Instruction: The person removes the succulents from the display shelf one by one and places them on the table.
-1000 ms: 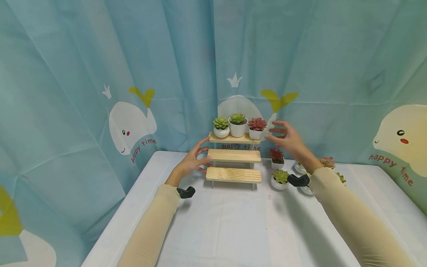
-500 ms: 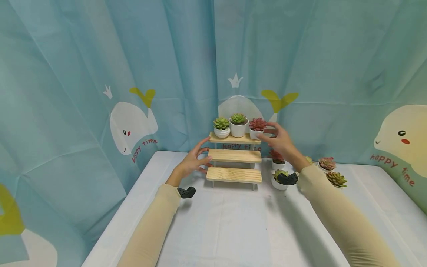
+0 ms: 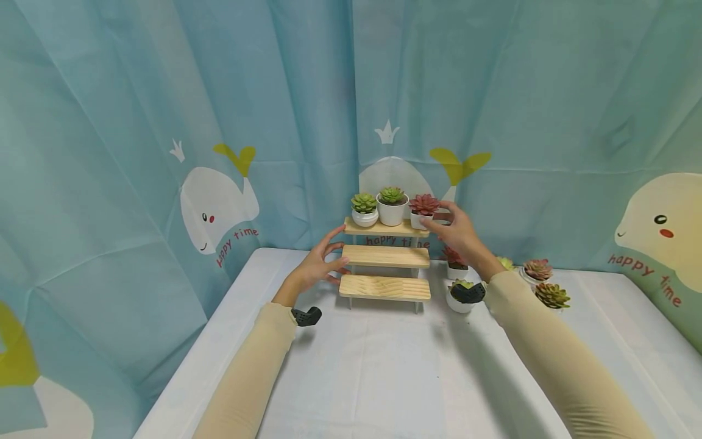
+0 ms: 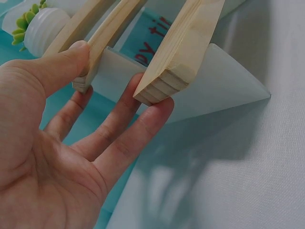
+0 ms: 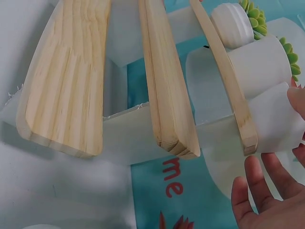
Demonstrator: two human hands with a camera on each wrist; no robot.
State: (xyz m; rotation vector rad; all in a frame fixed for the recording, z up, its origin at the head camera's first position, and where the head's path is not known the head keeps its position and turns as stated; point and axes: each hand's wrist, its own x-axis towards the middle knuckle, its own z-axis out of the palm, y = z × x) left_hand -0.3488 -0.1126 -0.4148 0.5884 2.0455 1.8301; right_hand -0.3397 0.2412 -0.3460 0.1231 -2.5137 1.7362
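Note:
A three-step wooden stand [image 3: 386,256] with translucent sides rises at the back of the table. On its top board are two green succulents in white pots [image 3: 364,218] [image 3: 391,214] and, at the right end, a red succulent in a white pot [image 3: 421,221]. The left hand [image 3: 314,266] grips the stand's left end; in the left wrist view this hand [image 4: 71,162] has its thumb on the middle board [image 4: 102,40] and fingertips against the board ends. Thumb and fingers of the right hand [image 3: 459,234] hold the red succulent's pot, white [image 5: 276,119] in the right wrist view.
Right of the stand, several more potted succulents stand on the white-covered table [image 3: 384,378], among them a red one [image 3: 456,265] and a green one [image 3: 459,303], partly behind the right wrist's black device. A blue curtain [image 3: 307,91] hangs behind.
The right hand has moved left from beside the top board and closed round the red succulent's pot. Its forearm shifted left too. The left hand and the stand look unmoved.

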